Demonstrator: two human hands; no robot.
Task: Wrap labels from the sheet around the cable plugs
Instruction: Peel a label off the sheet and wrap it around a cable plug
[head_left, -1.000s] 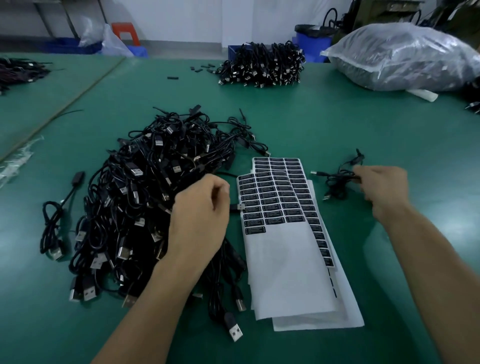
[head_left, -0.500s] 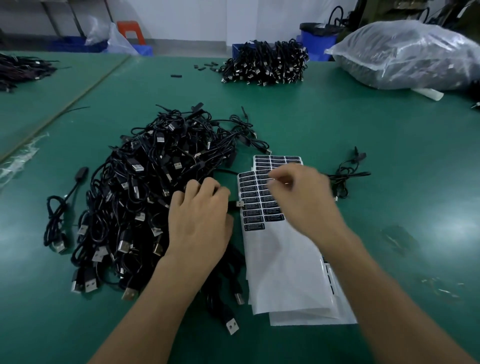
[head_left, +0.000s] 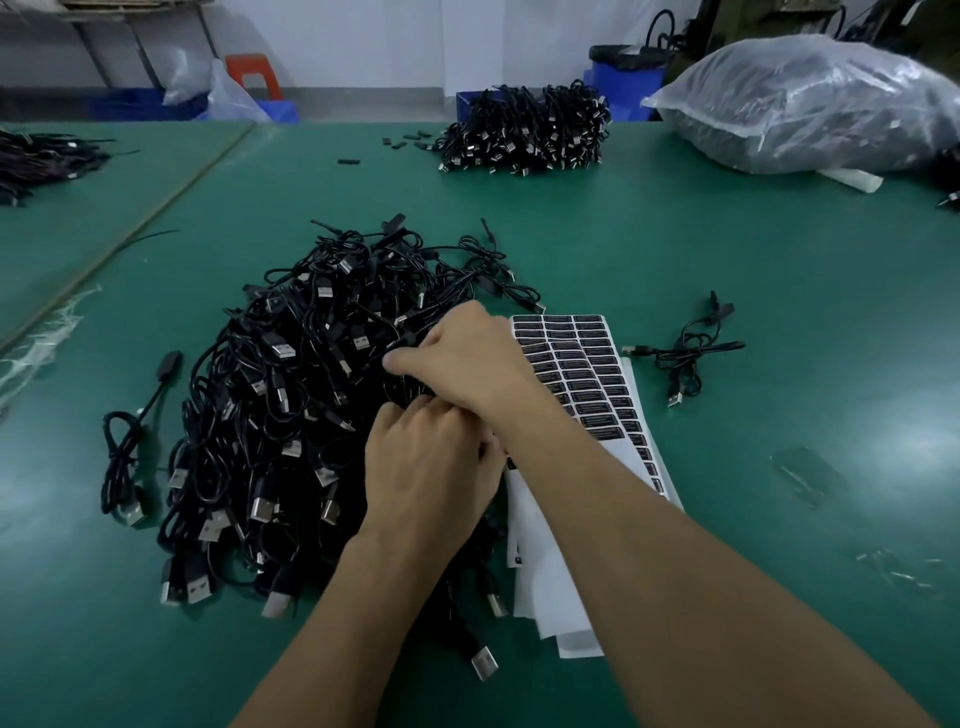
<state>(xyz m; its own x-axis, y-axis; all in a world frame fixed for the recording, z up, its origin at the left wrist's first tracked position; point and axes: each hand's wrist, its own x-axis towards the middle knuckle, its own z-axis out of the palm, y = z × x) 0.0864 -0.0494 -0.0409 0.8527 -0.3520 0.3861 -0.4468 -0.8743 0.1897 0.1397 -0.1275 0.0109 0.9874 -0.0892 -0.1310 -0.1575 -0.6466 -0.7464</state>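
A big tangle of black USB cables (head_left: 291, 395) lies on the green table, left of centre. Beside it on the right is a stack of white label sheets (head_left: 587, 374) with rows of small black labels at its far end. My left hand (head_left: 431, 467) rests at the pile's right edge, its fingers curled around a cable plug that my right wrist hides. My right hand (head_left: 467, 358) crosses over it, thumb and forefinger pinched together just above the left knuckles. The label in that pinch is too small to make out.
One coiled cable (head_left: 685, 358) lies alone right of the sheets, another (head_left: 130, 441) left of the pile. At the far edge sit a neat cable heap (head_left: 524, 130) and a clear plastic bag (head_left: 810, 98) of cables. More cables (head_left: 36, 161) lie on the neighbouring table.
My right hand left the single cable at the right, reached to the label sheet, then came left over my left hand. My left hand stayed at the pile's edge.
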